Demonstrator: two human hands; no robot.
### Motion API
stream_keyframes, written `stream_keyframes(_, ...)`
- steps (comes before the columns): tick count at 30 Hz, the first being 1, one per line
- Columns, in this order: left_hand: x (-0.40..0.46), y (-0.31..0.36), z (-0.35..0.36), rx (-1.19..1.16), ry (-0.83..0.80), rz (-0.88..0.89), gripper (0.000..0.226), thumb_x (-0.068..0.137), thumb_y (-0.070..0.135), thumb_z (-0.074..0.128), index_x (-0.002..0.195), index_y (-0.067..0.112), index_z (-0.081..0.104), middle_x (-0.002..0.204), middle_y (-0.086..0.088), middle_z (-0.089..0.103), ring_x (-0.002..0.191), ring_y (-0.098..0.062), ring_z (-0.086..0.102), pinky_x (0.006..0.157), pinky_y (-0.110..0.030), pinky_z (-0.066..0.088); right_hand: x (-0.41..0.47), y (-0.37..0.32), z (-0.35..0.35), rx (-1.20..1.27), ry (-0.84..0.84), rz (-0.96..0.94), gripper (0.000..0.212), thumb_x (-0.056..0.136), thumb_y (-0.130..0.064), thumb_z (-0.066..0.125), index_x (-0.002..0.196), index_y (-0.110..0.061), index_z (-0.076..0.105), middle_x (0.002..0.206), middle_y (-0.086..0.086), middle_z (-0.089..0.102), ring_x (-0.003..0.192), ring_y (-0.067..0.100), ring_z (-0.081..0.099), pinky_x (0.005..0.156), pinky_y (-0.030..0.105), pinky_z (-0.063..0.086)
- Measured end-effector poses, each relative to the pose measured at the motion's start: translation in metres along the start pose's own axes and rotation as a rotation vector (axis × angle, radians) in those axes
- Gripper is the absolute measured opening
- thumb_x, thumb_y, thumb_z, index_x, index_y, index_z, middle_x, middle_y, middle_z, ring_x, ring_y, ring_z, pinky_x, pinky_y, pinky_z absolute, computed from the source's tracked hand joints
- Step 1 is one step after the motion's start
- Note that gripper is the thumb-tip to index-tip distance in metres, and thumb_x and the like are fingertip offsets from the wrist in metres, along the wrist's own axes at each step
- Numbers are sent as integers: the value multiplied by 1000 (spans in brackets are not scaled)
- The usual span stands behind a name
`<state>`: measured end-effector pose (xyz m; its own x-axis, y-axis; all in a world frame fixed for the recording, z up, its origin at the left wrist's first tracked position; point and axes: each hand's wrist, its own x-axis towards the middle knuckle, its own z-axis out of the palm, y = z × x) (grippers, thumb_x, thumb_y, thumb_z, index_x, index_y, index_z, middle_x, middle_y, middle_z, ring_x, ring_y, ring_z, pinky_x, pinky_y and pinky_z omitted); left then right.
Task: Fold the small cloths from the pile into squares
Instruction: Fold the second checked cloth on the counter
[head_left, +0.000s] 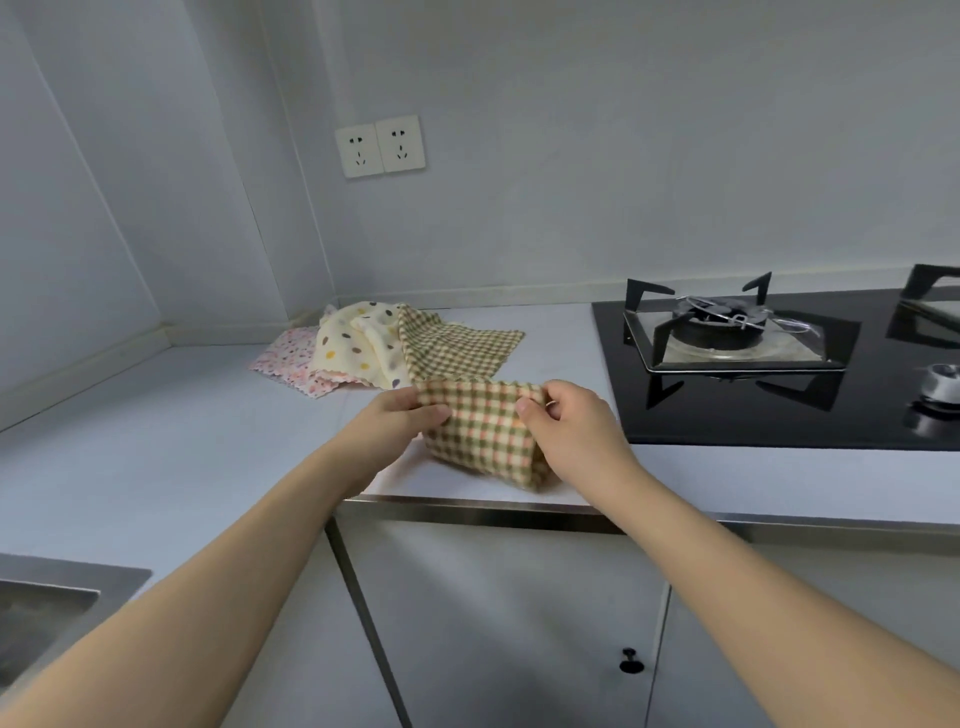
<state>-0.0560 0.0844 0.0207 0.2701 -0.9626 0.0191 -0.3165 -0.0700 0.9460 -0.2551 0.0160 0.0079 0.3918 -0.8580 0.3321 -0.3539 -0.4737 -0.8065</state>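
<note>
We see sink (47, 613) cut by left edge, second burner (932, 301) cut by right edge beyond right hand (566, 415); floral cloth (283, 358) mostly under dotted cloth (353, 343).

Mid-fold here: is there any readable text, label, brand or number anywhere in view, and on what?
None can be read.
Wall sockets: only plug holes, no lettering visible.
Gas hob and its knob: no legible marking.
Checked cloth in the left hand and right hand: pattern only.
</note>
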Motion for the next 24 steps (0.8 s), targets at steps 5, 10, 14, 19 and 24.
stream_keyframes(5,40,4,34,211,162,14,20,94,25,59,81,10,55,84,1,61,78,-15,56,70,-26,44,34,26,-17,-255,7,21,29,95,-32,49,79,-7,51,70,3,56,65,22,53,59,33,38)
stream_keyframes(10,67,-10,55,706,217,34,31,93,41,54,71,22,44,69,4,51,63,-13,47,56,-29,33,50,54,-17,-732,-92,-74,24,96,-36,40,96,-19,57,99,-3,55,100,21,50,91,38,34)
stream_keyframes(14,73,-21,64,851,335,96,28,92,50,52,79,26,45,72,9,54,68,-13,51,56,-29,33,50,63,-12,-674,-18,-131,22,91,-31,45,110,-24,51,108,-7,55,103,18,46,92,35,30)
stream_keyframes(19,70,-20,65,893,409,86,30,91,49,54,103,23,44,88,5,57,80,-17,52,66,-31,37,52,65,-15,-633,-63,-176,29,93,-29,44,119,-39,53,116,-13,55,111,15,48,96,36,29)
stream_keyframes(24,37,-10,81,876,475,612,19,84,36,55,87,19,47,85,5,48,78,-18,45,68,-30,34,54,67,-15,-656,-47,-166,27,98,-41,39,106,-37,64,105,-10,58,103,17,51,85,35,27)
